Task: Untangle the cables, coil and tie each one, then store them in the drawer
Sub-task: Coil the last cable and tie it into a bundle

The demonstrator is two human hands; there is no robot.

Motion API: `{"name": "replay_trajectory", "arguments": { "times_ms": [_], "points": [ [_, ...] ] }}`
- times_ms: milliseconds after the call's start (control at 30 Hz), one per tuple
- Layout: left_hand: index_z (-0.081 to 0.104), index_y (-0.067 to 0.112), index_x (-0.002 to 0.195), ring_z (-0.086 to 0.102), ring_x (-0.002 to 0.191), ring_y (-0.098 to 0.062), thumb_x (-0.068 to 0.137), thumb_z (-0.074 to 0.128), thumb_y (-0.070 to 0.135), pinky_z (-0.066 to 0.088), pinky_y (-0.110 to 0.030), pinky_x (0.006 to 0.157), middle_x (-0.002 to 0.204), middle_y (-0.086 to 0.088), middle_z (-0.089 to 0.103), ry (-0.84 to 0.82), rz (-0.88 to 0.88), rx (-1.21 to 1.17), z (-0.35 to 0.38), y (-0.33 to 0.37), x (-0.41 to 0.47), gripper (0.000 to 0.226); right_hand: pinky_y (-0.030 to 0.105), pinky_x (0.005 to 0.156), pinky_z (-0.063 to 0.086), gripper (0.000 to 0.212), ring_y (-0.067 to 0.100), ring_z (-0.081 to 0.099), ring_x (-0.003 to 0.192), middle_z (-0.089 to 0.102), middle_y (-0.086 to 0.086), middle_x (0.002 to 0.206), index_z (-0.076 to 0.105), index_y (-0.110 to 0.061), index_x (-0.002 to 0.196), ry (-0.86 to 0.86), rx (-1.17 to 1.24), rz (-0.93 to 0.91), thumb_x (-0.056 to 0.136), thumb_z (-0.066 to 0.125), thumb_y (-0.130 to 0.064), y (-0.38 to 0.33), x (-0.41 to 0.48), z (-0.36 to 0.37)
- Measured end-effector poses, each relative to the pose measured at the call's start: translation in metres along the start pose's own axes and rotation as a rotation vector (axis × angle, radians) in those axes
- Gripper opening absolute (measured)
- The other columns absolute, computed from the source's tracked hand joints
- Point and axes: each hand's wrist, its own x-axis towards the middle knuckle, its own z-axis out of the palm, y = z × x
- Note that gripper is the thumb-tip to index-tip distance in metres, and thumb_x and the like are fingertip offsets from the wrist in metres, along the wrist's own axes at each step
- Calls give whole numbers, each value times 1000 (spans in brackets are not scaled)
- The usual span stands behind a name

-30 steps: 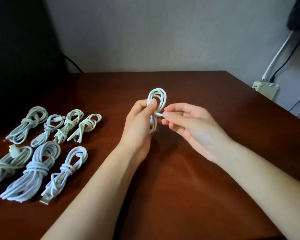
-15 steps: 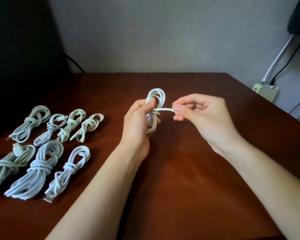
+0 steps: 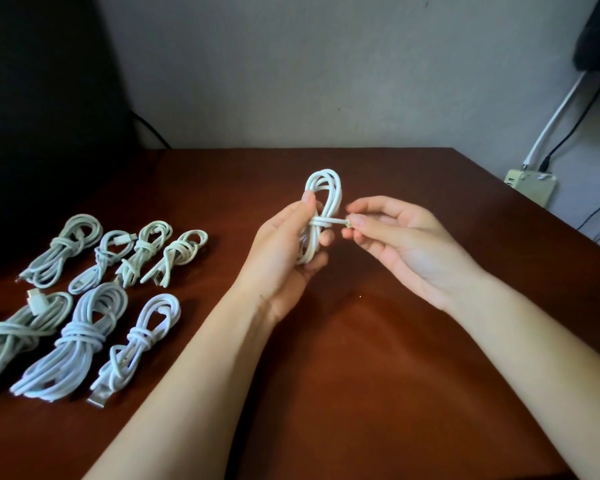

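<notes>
Left hand (image 3: 284,251): fingers curled round the lower half of a white cable coil (image 3: 326,192), thumb laid up along its side. The coil is held upright above the brown table (image 3: 361,375), off the surface, with its top loop standing clear above the thumb.

Right hand (image 3: 406,244): just right of the coil, palm turned up. Thumb and forefinger pinch the cable's free end (image 3: 347,224); the other fingers are loosely spread. The end runs taut from a wrap around the coil's waist.

Well to the left of the coil, tied cables lie on the table in two rows. The far row of four (image 3: 146,247) is smaller. The near row of three (image 3: 80,337) is bulkier, and one shows a metal plug at its near tip.

Far right of the coil, beyond the table edge, is a pale socket box (image 3: 530,185) with leads plugged in.
</notes>
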Motion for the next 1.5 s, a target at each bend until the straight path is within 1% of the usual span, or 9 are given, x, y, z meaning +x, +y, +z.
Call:
{"name": "replay_trajectory", "arguments": {
  "times_ms": [167,267,467,600,867,1100,1200,1333,1500],
  "points": [
    [55,18,87,52,51,-5,96,47,30,31,-18,45,68,4,56,-28,-116,40,-3,6,-2,17,19,76,53,14,10,66,75,69,0,75,70,-9,88,62,-382,-230,84,65,3,-5,-2,-2],
    [58,19,92,61,57,-7,97,47,29,37,-24,57,74,4,67,-50,-150,169,-3,7,-2,16,16,72,51,16,5,67,73,70,-4,77,70,-14,86,108,-591,-354,84,66,1,-10,-2,-6],
    [54,10,117,72,86,-26,97,48,20,54,-38,83,104,-8,72,-74,-129,163,-2,7,-3,23,23,77,54,22,6,67,76,69,-4,85,70,-25,84,150,-731,-440,84,69,-4,-9,2,-15],
    [51,6,115,71,91,-28,99,46,15,54,-41,84,106,-11,72,-32,-90,182,-3,4,0,19,25,75,55,30,12,67,76,65,-6,84,68,-34,82,166,-801,-494,84,70,-5,-7,1,-14],
    [50,20,102,55,58,-16,103,36,13,43,-29,59,76,4,68,46,155,346,3,-6,0,16,20,74,52,14,9,64,72,68,2,73,67,-9,92,166,-223,-131,84,66,2,3,1,-2],
    [43,16,115,50,55,-8,103,26,14,42,-16,49,88,-10,50,12,210,655,9,-12,-5,20,15,65,55,11,10,71,71,71,10,81,65,2,94,316,383,157,84,63,5,11,4,10],
    [43,16,117,48,51,-3,102,27,11,40,-14,48,105,-15,47,-1,196,703,12,-15,-4,23,16,68,55,12,11,70,76,71,12,89,67,1,96,319,378,174,85,62,3,10,3,9],
    [44,15,111,48,52,-3,101,29,9,40,-14,49,104,-18,46,-13,222,746,11,-20,-2,20,18,62,52,21,8,68,76,73,2,87,67,-10,107,258,149,232,93,54,-2,11,0,8],
    [44,10,108,47,49,-2,103,32,12,39,-15,47,93,-16,48,-2,276,727,13,-23,-2,13,16,55,51,28,5,67,64,72,-2,75,68,-14,97,198,100,252,97,44,2,14,3,9]
  ]
}}
